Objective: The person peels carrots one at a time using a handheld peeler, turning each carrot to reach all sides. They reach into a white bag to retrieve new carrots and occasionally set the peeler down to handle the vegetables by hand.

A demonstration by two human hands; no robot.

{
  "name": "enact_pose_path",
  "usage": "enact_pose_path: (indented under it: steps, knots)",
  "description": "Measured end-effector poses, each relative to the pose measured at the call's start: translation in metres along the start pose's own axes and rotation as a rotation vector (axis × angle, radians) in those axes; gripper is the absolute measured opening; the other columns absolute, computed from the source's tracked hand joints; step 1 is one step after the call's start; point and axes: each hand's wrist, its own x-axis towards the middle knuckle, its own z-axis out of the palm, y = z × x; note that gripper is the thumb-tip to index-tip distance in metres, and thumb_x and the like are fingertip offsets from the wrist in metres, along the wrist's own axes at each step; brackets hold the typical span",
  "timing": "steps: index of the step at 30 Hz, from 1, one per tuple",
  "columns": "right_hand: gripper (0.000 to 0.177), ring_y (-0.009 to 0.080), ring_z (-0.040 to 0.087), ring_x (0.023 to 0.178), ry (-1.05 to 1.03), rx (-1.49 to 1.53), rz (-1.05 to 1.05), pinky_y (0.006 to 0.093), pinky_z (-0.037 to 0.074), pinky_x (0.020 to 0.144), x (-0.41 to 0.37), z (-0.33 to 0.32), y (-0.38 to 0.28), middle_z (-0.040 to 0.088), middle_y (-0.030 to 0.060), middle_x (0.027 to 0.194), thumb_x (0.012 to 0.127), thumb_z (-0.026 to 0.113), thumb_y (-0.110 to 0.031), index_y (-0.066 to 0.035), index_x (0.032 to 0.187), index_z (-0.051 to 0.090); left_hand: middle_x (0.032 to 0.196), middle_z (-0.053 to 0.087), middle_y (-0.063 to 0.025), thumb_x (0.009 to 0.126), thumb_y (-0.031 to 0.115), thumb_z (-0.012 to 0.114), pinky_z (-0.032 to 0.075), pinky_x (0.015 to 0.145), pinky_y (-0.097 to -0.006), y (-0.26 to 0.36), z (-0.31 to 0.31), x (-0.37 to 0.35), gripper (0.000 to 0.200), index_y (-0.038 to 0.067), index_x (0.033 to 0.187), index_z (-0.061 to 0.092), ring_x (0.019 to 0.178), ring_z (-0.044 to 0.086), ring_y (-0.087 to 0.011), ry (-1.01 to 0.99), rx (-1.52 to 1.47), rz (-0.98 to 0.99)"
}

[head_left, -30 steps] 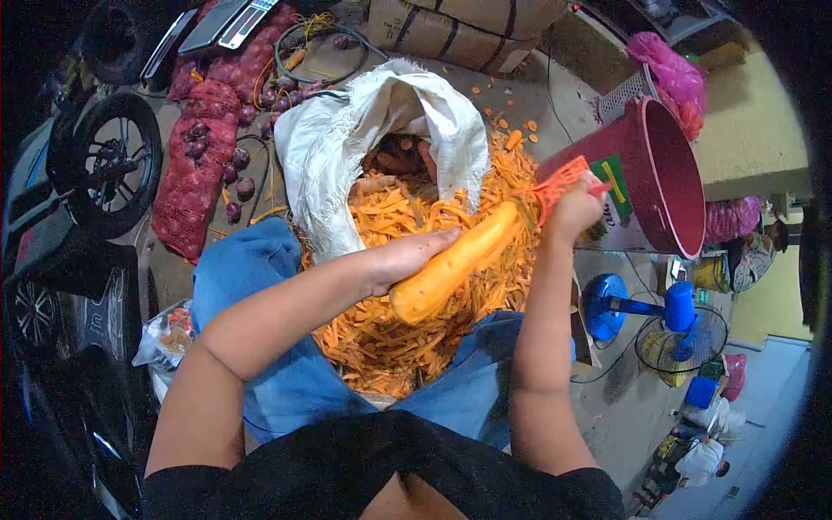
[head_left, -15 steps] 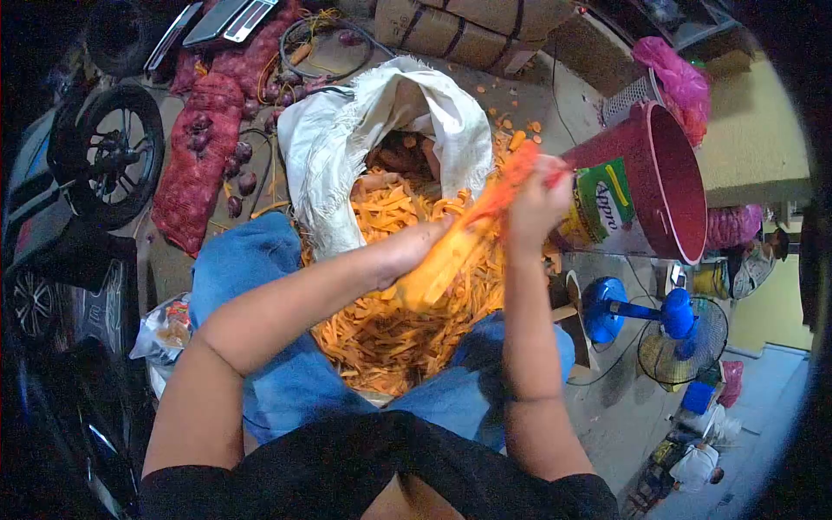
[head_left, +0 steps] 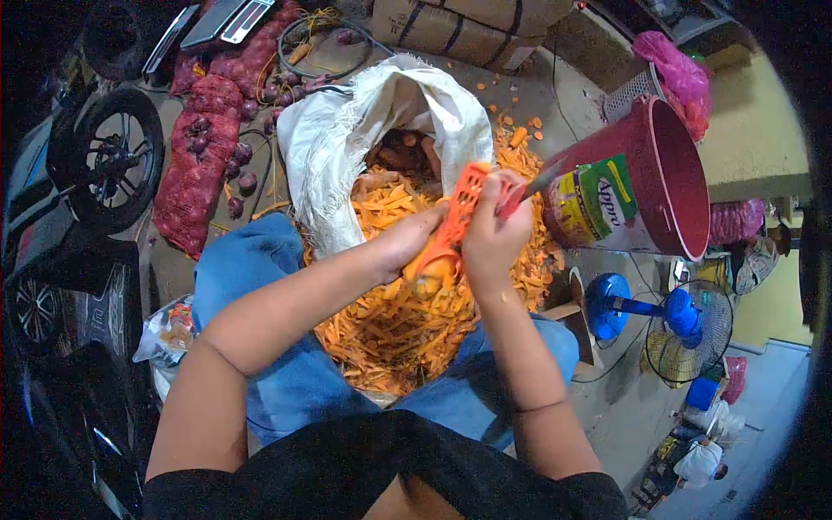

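Observation:
My left hand point(head_left: 407, 247) is closed round a carrot point(head_left: 427, 284), whose near end points down toward my lap. My right hand point(head_left: 498, 221) grips an orange peeler point(head_left: 468, 198) with a slotted body, its lower end against the carrot. A red piece with a grey, blade-like end point(head_left: 544, 178) also juts from the right fist, toward the bucket. Below both hands spreads a heap of carrot peelings point(head_left: 381, 329) between my knees. A white woven sack point(head_left: 325, 160) lies open just beyond, with carrots inside its mouth.
A red bucket point(head_left: 676, 186) with a label lies tipped at the right. Near it stands a blue fan point(head_left: 685, 316). Net sacks of onions point(head_left: 195, 173) and a motorbike wheel point(head_left: 113, 147) are at the left. Cardboard boxes point(head_left: 468, 35) sit at the back.
My right hand has come back toward me and left, bringing the peeler from the carrot's far part down near its near end. My left hand stays almost in place on the carrot.

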Motion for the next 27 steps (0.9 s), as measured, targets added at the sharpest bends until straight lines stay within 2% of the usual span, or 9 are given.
enact_pose_path:
  steps: [2, 6, 8, 11, 13, 15, 18, 23, 27]
  knots:
    - [0.017, 0.0078, 0.041, 0.065, 0.082, -0.108, -0.027, 0.0208, 0.034, 0.06, 0.024, -0.017, 0.018, 0.044, 0.001, 0.07, 0.081, 0.045, -0.017, 0.0, 0.078, 0.045, 0.089, 0.055, -0.0081, 0.085, 0.032, 0.029, 0.045, 0.068, -0.0273, 0.0, -0.001, -0.003, 0.037, 0.004, 0.1, 0.047, 0.075, 0.056, -0.0162, -0.057, 0.211, -0.141]
    - [0.02, 0.0119, 0.043, 0.058, 0.417, -0.244, -0.035, 0.0262, 0.035, 0.054, 0.076, -0.065, 0.063, 0.047, 0.0036, 0.064, 0.08, 0.045, -0.018, 0.0, 0.07, 0.046, 0.089, 0.055, -0.0092, 0.083, 0.036, 0.033, 0.045, 0.065, -0.0277, -0.001, 0.001, -0.011, 0.04, 0.002, 0.101, 0.047, 0.074, 0.056, -0.0162, -0.133, 0.13, -0.312]
    - [0.018, 0.0107, 0.042, 0.057, 0.536, -0.155, 0.192, 0.0263, 0.035, 0.052, 0.083, -0.078, 0.063, 0.046, 0.001, 0.062, 0.08, 0.044, -0.015, -0.001, 0.068, 0.046, 0.09, 0.055, -0.0094, 0.082, 0.037, 0.035, 0.046, 0.064, -0.0282, -0.004, -0.001, -0.009, 0.041, 0.003, 0.101, 0.046, 0.073, 0.056, -0.0167, -0.122, 0.164, -0.285]
    - [0.015, 0.0078, 0.042, 0.058, 0.267, 0.286, 0.134, 0.0242, 0.035, 0.051, 0.059, -0.047, 0.026, 0.046, -0.0009, 0.067, 0.08, 0.045, -0.015, -0.002, 0.072, 0.046, 0.092, 0.055, -0.0095, 0.081, 0.038, 0.037, 0.046, 0.066, -0.0285, -0.008, -0.01, 0.003, 0.042, 0.004, 0.102, 0.046, 0.075, 0.056, -0.0174, -0.049, 0.046, -0.279]
    - [0.016, 0.0067, 0.041, 0.062, 0.046, 0.012, 0.111, 0.0201, 0.035, 0.058, 0.032, -0.027, 0.004, 0.044, 0.0003, 0.069, 0.081, 0.044, -0.018, -0.002, 0.079, 0.046, 0.093, 0.054, -0.0097, 0.081, 0.038, 0.035, 0.045, 0.068, -0.0287, -0.002, -0.01, 0.006, 0.041, 0.004, 0.102, 0.046, 0.077, 0.055, -0.0175, -0.015, 0.014, -0.232]
    - [0.016, 0.0061, 0.04, 0.068, -0.034, 0.032, -0.022, 0.0192, 0.033, 0.063, 0.006, -0.006, 0.002, 0.043, 0.0013, 0.072, 0.082, 0.043, -0.017, -0.002, 0.08, 0.045, 0.097, 0.053, -0.0095, 0.083, 0.038, 0.03, 0.044, 0.073, -0.0291, 0.0, -0.005, 0.007, 0.043, 0.003, 0.104, 0.045, 0.081, 0.055, -0.0175, -0.011, -0.103, -0.099]
    - [0.015, 0.0065, 0.039, 0.07, -0.037, -0.039, 0.048, 0.0192, 0.033, 0.063, 0.004, -0.007, 0.009, 0.043, 0.0018, 0.074, 0.082, 0.042, -0.016, -0.001, 0.079, 0.045, 0.097, 0.053, -0.0096, 0.084, 0.039, 0.028, 0.044, 0.074, -0.0293, -0.009, -0.01, 0.011, 0.045, 0.003, 0.105, 0.044, 0.08, 0.055, -0.0172, -0.054, 0.027, 0.011]
    - [0.016, 0.0112, 0.042, 0.059, 0.326, -0.136, 0.053, 0.0251, 0.035, 0.055, 0.069, -0.057, 0.063, 0.046, 0.0029, 0.066, 0.08, 0.044, -0.016, -0.001, 0.074, 0.045, 0.092, 0.055, -0.0082, 0.083, 0.041, 0.03, 0.044, 0.068, -0.0268, 0.004, -0.001, -0.009, 0.045, 0.004, 0.102, 0.047, 0.077, 0.055, -0.0151, -0.142, 0.194, -0.334]
    - [0.015, 0.0101, 0.04, 0.057, 0.513, -0.069, 0.15, 0.0251, 0.034, 0.052, 0.082, -0.077, 0.061, 0.044, 0.0014, 0.063, 0.08, 0.043, -0.014, -0.002, 0.071, 0.045, 0.091, 0.055, -0.0077, 0.082, 0.039, 0.033, 0.044, 0.068, -0.0277, -0.005, -0.004, -0.005, 0.042, 0.005, 0.101, 0.047, 0.075, 0.055, -0.0153, -0.151, 0.242, -0.251]
